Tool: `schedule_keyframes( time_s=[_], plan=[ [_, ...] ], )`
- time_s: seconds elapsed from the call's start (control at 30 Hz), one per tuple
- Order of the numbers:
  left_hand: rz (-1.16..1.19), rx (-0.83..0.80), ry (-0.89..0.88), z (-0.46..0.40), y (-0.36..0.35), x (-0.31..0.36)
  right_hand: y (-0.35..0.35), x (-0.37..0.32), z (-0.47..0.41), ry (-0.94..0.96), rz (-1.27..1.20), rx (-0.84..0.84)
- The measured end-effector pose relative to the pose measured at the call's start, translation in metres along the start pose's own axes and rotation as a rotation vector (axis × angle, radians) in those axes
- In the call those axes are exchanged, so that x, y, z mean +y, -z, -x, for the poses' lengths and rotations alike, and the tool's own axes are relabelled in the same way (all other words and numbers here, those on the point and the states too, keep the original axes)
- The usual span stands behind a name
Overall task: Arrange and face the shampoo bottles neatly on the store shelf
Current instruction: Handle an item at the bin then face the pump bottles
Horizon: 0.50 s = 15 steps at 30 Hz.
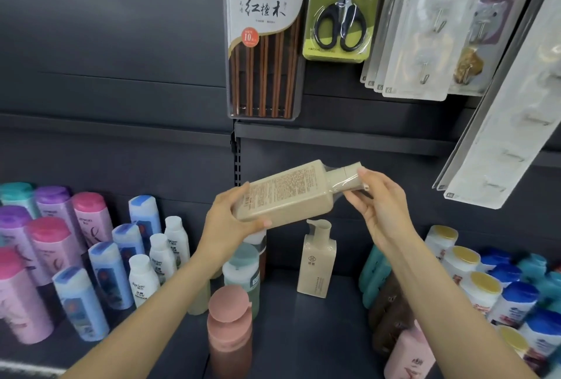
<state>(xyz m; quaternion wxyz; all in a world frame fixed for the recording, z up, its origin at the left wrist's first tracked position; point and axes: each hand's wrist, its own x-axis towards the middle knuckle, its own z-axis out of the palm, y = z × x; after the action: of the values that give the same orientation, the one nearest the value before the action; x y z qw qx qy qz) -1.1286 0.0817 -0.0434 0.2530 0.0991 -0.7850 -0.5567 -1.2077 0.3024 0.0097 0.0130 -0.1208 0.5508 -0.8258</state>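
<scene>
A beige pump bottle (287, 193) is held tilted on its side above the dark shelf (303, 333), its printed back label facing me. My left hand (230, 226) grips its base end. My right hand (376, 205) pinches the plastic-wrapped pump end at the upper right. A matching beige pump bottle (317, 263) stands upright on the shelf just below. Blue bottles (106, 275), small white bottles (158, 260) and pink and purple bottles (45, 242) stand in rows at the left.
A salmon-capped bottle (229, 327) and a grey-green bottle (243, 272) stand in front of me. White, yellow-capped and blue bottles (485, 287) crowd the right. Chopsticks (264, 38), scissors (338, 8) and hook packs (425, 23) hang above.
</scene>
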Motion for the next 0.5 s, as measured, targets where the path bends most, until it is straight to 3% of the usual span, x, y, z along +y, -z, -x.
schedule_keyframes(
  time_s=[0.2, 0.37, 0.5],
  plan=[
    [0.286, 0.037, 0.155, -0.003, -0.003, -0.010, -0.004, -0.016, -0.002, 0.006, 0.228, -0.023],
    [0.417, 0.000, 0.323, -0.009, -0.005, -0.012, -0.004, -0.017, 0.003, -0.001, 0.197, -0.251],
    [0.397, -0.078, 0.404, -0.014, -0.013, -0.016, -0.002, -0.013, 0.000, 0.140, 0.348, -0.107]
  ],
)
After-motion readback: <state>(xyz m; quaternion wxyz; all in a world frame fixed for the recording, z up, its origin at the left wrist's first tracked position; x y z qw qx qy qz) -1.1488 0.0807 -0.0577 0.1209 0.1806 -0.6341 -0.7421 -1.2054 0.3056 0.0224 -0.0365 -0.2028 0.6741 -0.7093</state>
